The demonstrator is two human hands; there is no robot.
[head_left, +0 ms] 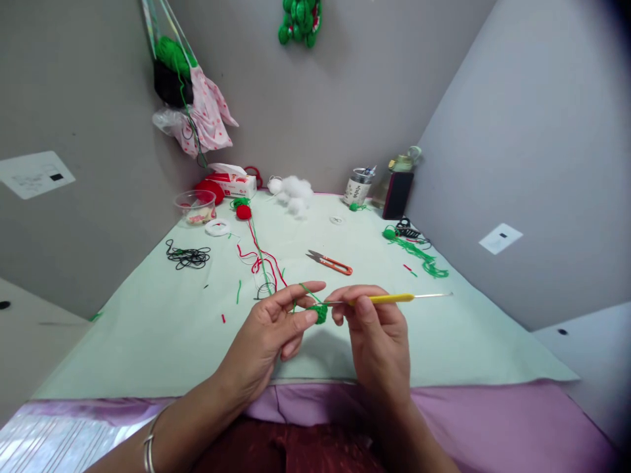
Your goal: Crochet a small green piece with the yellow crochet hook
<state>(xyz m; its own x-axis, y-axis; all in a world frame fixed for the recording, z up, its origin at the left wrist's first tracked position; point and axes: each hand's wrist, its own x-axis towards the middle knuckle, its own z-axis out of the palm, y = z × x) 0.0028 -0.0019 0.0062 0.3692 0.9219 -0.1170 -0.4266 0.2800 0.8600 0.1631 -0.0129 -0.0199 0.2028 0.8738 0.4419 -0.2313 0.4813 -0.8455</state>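
Note:
My left hand (269,332) pinches a small green crochet piece (320,313) between thumb and fingers, above the front of the table. Green yarn runs over its raised index finger. In my right hand (377,328) is a crochet hook (389,299) with a yellow handle, held like a pen. The hook's left tip meets the top of the green piece; whether it passes through a stitch is too small to tell. Its other metal end points right. Just beyond my hands lie orange-handled thread snips (330,263). Red and green strands (263,256) lead back to a red ball (243,211).
Black cord (187,255) lies at left, near a clear plastic bowl (196,209) and tissue box (234,182). White stuffing (294,194) sits at the back. A pen can (357,187), phone (397,196), black scissors (407,228) and green yarn strands (419,253) are at right.

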